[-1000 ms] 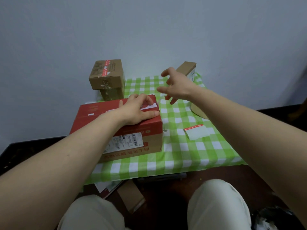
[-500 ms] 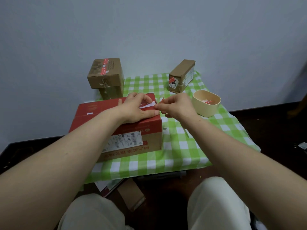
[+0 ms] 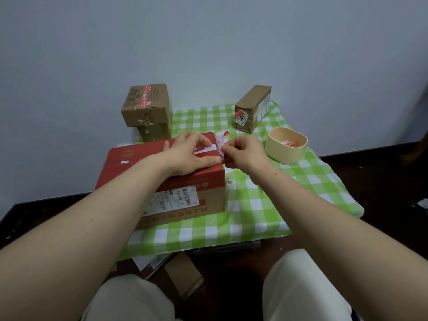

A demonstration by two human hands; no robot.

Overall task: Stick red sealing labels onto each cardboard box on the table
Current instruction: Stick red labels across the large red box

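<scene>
While the left hand (image 3: 192,156) lies flat on the box (image 3: 125,158), the right hand (image 3: 245,154) pinches the label (image 3: 220,144) at its edge; slow peeling seems wise.

Plain off-white trousers (image 3: 305,288) cover both thighs, the cloth smooth and unmarked. Both forearms (image 3: 92,228) are bare along their whole visible length.

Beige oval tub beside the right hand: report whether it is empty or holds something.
Not empty. The beige oval plastic tub holds small red-and-white label pieces against its far wall; their number cannot be told.
</scene>
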